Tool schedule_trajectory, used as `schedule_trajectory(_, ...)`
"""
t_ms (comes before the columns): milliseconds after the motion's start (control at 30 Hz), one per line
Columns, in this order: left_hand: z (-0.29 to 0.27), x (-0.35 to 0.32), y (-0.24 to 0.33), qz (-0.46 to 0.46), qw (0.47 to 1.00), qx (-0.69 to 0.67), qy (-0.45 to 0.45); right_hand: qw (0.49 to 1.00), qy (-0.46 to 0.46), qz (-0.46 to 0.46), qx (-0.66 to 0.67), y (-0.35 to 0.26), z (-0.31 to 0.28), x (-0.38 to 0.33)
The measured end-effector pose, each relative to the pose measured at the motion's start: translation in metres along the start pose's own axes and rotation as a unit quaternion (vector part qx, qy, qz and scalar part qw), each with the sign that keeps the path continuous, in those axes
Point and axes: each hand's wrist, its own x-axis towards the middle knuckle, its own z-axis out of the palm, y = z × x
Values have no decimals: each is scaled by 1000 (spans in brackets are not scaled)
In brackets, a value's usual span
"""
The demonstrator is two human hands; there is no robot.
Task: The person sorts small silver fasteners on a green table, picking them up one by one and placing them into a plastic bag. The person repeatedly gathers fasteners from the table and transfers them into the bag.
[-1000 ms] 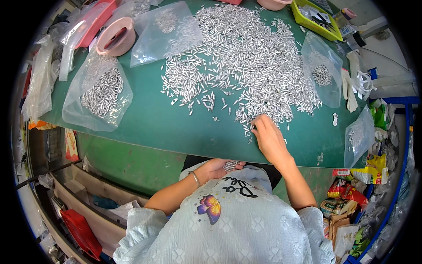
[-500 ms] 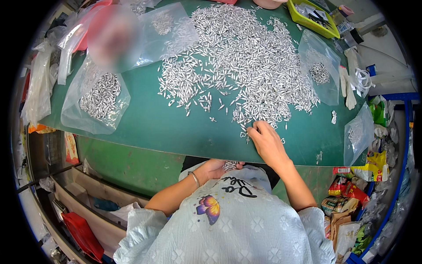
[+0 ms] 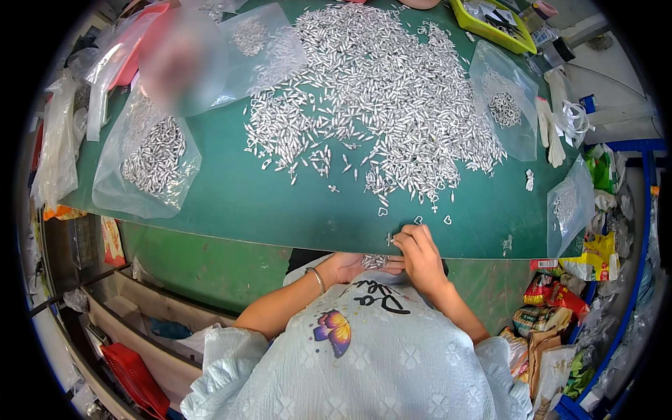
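Observation:
My left hand [image 3: 345,267] lies palm up just off the near table edge, cupped around several small silver metal pieces [image 3: 374,261]. Close to its fingertips, my right hand [image 3: 418,253] is over the table edge with thumb and fingers pinched together. A small silver cross-shaped piece [image 3: 390,239] shows at those fingertips. Silver heart-shaped pieces [image 3: 383,211] lie loose a little farther in. Beyond them spreads a large pile of small silver pieces [image 3: 392,91], mostly slim and pointed, across the green table [image 3: 245,203].
Clear plastic bags holding silver pieces lie at the left [image 3: 155,157] and right [image 3: 505,108]. A yellow basket [image 3: 493,26] with tools stands at the far right, near white gloves [image 3: 553,136]. Below the left edge is an open drawer [image 3: 157,308]; packets [image 3: 542,301] crowd the lower right.
My right hand has drawn back from the pile's near edge to the table edge beside my left hand, the cross-shaped piece coming with it. My left hand has stayed in place.

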Motion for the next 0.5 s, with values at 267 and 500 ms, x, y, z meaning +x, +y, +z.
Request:
schedule_trajectory(267,-10,9,-1,-8,995,-35,-90,990,115,74,-31,6,6,19)
schedule_trajectory(500,-22,16,-12,-30,996,-73,-41,999,38,30,22,-4,3,-11)
